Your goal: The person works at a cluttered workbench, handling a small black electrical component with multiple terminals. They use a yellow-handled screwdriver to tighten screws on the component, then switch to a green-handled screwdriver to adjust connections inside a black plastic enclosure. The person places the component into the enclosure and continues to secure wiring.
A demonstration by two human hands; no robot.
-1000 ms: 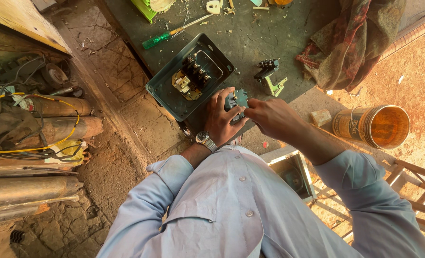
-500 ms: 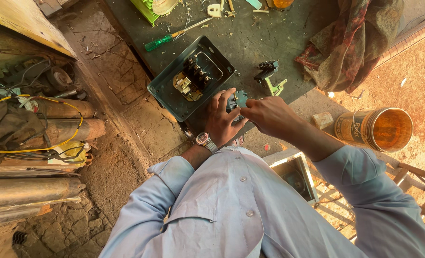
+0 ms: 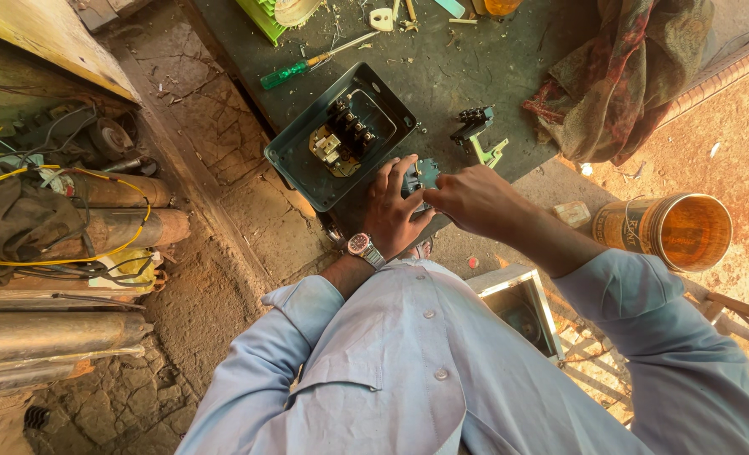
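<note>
Both hands, left hand and right hand, hold a small grey-blue part tight, beside the open dark box on the bench.

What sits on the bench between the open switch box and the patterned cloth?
In the head view, a small black and green clamp-like part lies on the bench between the open switch box and the patterned cloth.

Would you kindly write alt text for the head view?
Both hands, left hand and right hand, grip a small grey-blue electrical part above a dark workbench, beside an open switch box and a green-handled screwdriver.
</note>
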